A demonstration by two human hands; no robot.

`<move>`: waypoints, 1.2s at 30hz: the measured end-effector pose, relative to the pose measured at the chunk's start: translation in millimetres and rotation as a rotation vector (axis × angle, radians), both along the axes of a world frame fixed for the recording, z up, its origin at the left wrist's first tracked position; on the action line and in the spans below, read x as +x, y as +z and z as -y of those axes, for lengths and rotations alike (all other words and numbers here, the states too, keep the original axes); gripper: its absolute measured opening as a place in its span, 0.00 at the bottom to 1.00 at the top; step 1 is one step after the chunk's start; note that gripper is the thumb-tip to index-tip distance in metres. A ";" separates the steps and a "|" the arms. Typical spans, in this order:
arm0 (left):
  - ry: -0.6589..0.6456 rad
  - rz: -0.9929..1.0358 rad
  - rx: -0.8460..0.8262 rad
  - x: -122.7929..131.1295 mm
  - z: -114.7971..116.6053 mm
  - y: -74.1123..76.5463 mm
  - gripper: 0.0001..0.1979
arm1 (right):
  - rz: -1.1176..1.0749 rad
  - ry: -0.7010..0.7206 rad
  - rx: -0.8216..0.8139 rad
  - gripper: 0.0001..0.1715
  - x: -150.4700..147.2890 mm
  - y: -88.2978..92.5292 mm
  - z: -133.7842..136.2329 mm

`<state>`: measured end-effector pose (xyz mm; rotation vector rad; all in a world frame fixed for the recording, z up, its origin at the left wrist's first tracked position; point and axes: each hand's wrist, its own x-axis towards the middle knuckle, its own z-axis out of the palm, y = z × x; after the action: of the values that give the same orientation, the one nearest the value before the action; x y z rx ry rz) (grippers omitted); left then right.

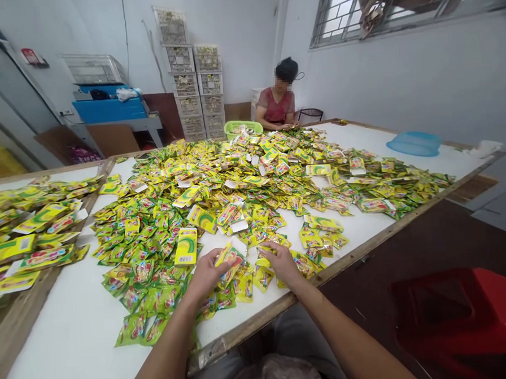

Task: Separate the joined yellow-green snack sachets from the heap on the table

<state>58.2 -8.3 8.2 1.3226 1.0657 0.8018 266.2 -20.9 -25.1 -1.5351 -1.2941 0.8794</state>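
1. Left hand (209, 274) pinched a box (230, 262) between thumb and fingers, above the bench (377, 222), a little in from its near edge.
2. Box's long axis ran aslant, away from the near edge and toward the right. White flap (239, 246) stood open at the far end, on the side of the right hand (286, 267).
3. Right hand was just beside that open end, apart from it, palm down, fingers bent and thumb close to the forefinger. A yellow sachet showed under the fingertips; could not tell whether it was gripped.
4. Left hand was the nearer to the box, being on it; the right hand had loose sachets (243, 288) around and below it, between both hands and the near edge.
5. Green sachets (152, 301) lay heaped left of the left hand, reaching toward the bench's left edge. A second box (186, 247) lay just beyond that hand, long axis pointing roughly at the far edge.
6. Main heap (235, 173), boxes and sachets mixed, spread across the middle to the far edge. More boxes covered the left bench (43, 322).
7. Containers: green basket (243, 125) at the far edge, pale and yellow things inside. Blue tub (416, 144) near the right corner, contents not readable. Crates (187, 86) stacked by the wall, yellowish contents showing through the slats.
8. Co-worker (277, 104) sat at the far edge, both hands together over something small.
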 end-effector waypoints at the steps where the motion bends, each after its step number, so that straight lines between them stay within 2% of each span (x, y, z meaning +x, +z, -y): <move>1: -0.027 -0.014 -0.024 -0.1 1.3 2.0 0.19 | -0.036 0.000 0.025 0.16 -1.5 3.6 -0.8; 3: -0.106 -0.014 -0.067 -0.2 3.7 5.4 0.20 | -0.088 0.018 0.076 0.15 -5.8 13.2 -3.0; 5: -0.167 0.026 -0.088 -0.2 5.4 7.8 0.21 | -0.047 0.111 0.109 0.12 -10.5 23.6 -5.5; 8: -0.173 0.082 -0.089 -0.5 6.8 8.7 0.20 | 0.102 0.227 0.111 0.08 -15.6 34.6 -6.9; 11: -0.181 0.067 -0.069 0.1 7.2 6.7 0.19 | 0.163 0.243 0.123 0.06 -18.2 38.3 -5.2; 14: -0.170 0.061 -0.079 1.8 6.4 4.2 0.19 | 0.044 0.323 0.057 0.06 -19.4 37.8 -4.6; 16: -0.155 0.081 -0.103 2.6 5.5 3.8 0.21 | -0.099 0.329 -0.002 0.09 -19.9 36.6 -6.2; 18: -0.149 0.100 -0.114 2.8 4.6 4.0 0.21 | -0.143 0.310 -0.017 0.11 -20.4 35.0 -8.9; 24: -0.161 0.168 -0.162 1.8 1.9 -3.1 0.22 | 0.117 0.316 0.045 0.09 -23.1 35.6 -11.1; 27: -0.135 0.186 -0.160 1.3 -0.2 -6.3 0.23 | 0.159 0.392 0.059 0.11 -22.4 42.7 -6.9; 30: -0.134 0.185 -0.183 -0.2 -0.8 -3.2 0.23 | 0.153 0.470 0.013 0.16 -19.9 50.9 -2.5; 33: -0.196 0.167 -0.221 -2.3 -0.2 1.8 0.23 | 0.240 0.436 -0.062 0.22 -17.9 56.4 -1.3; 36: -0.228 0.137 -0.210 -4.1 -0.6 3.3 0.20 | 0.363 0.425 -0.021 0.22 -17.7 58.2 -3.7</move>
<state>54.1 -7.8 11.5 1.1688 0.8484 0.5839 248.5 -17.2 33.1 -1.5060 -1.9283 0.8995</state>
